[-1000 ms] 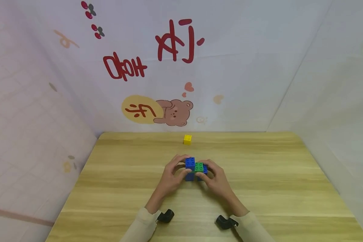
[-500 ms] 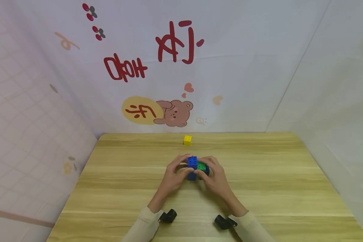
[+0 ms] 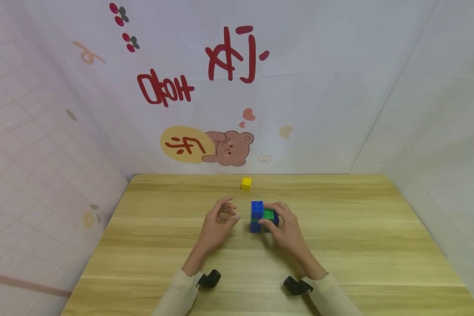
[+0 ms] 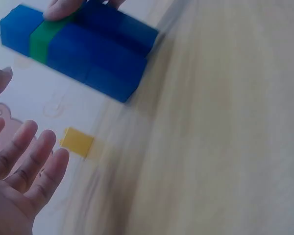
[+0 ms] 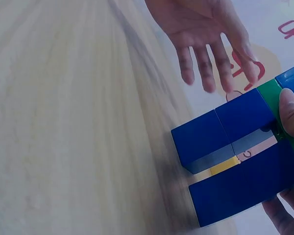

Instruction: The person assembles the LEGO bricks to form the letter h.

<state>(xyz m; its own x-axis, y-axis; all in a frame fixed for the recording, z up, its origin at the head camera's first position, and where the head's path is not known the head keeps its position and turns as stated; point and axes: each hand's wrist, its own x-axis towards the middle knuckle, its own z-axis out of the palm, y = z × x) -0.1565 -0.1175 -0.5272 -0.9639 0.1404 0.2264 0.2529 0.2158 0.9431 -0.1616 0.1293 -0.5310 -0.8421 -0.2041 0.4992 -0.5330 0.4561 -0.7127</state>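
The right hand [image 3: 286, 228] has its grip around a small block build [image 3: 262, 217] made of blue blocks with a green block [image 3: 268, 214] in it. The fingers curl over the top and far side, and the thumb presses the near side. The build sits on the wooden surface [image 3: 339, 245], near the middle, a little toward 12 o'clock from the person's arms. The right wrist view shows the thumb [image 5: 290, 110] on the green part, and a small gap between the blue blocks on that side.

The left hand [image 3: 217, 221] is just beside the build, at its 9 o'clock. It holds nothing. Its grip is wide, with the fingers loose and spread, and it does not touch the blocks. The left wrist view shows the open fingers [image 4: 27, 156] apart from the build [image 4: 83, 49].

One yellow block [image 3: 245, 183] sits alone at 12 o'clock from the build, well apart from it, close to the back wall with the bear picture [image 3: 229, 148].

It looks like most of the build is done, as the blue and green blocks are joined. The yellow block is not yet on it, so that piece seems to be left.
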